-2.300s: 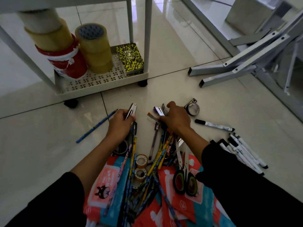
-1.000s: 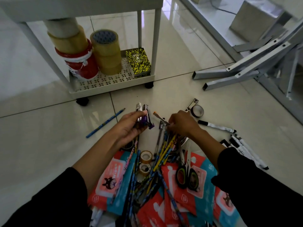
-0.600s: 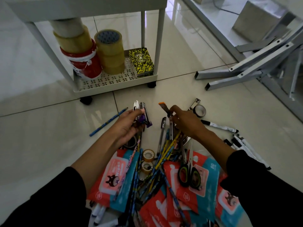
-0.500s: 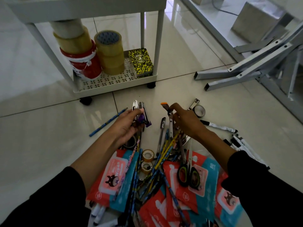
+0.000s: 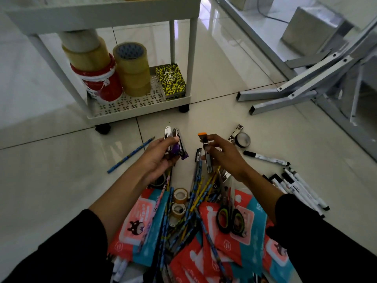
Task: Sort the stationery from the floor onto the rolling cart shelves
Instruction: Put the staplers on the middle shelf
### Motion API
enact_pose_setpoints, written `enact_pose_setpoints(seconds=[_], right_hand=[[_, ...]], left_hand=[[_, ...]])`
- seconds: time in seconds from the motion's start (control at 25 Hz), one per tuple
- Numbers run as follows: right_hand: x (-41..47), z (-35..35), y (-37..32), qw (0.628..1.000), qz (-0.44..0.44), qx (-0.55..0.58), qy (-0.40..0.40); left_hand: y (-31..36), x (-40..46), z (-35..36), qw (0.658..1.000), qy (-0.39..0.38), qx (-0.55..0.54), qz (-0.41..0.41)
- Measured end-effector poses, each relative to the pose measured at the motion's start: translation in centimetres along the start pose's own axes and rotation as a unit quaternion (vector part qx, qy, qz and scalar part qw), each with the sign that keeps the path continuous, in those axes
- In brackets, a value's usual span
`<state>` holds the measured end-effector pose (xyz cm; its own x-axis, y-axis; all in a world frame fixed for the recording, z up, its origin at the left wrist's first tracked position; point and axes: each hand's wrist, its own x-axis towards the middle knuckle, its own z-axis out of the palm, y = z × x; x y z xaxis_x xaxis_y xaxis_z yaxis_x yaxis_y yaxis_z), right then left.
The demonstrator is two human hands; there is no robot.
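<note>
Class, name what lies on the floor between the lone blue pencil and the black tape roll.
In the head view, both hands: left hand gripping staplers, right hand holding a cutter.

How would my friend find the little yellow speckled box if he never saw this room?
Look at the white rolling cart and go down to its bottom shelf. Big tape rolls stand there, and the yellow box lies at their right, by the cart's post. It is the only flat thing with black speckles.
</note>
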<state>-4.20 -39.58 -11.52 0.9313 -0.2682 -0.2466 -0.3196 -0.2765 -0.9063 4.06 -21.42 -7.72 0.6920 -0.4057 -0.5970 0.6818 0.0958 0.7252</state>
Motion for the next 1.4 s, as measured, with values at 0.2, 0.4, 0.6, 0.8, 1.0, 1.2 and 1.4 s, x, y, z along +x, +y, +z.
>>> enact_pose_setpoints(seconds=[0.2,0.4,0.6,0.8,1.0,1.2,1.4], right_hand=[[0.0,0.1,-0.3,0.995,-0.081,-0.051,0.007],[-0.3,0.8,-1.6,0.993,-0.096,-0.061,0.012],[-0.2,2.4,-2.5,0.998,-0.005,0.056,0.019],[-0.5,3.2,-3.4,0.997,0.015,0.077,0.000],[-0.8,3.6,-3.7,0.969,0.064,0.239,-0.005],[-0.6,4.1,-6.6,0.954,0.067,0.287,0.055],[-0.2,4.2,-12.3,0.959,0.005,0.272,0.084]], left_hand=[[0.2,0.1,-0.2,1.000,0.012,0.017,0.002],[-0.5,0.1,-0.2,0.996,-0.017,0.090,-0.011],[-1.1,-0.1,0.1,0.996,-0.030,0.086,0.000],[-0.8,-0.5,-0.4,0.996,-0.036,0.086,0.009],[-0.6,-0.7,-0.8,0.998,-0.025,0.063,0.010],[1.1,-1.8,-0.4,0.996,-0.017,0.061,0.058],[4.8,-4.1,0.2,0.994,-0.008,0.030,0.105]])
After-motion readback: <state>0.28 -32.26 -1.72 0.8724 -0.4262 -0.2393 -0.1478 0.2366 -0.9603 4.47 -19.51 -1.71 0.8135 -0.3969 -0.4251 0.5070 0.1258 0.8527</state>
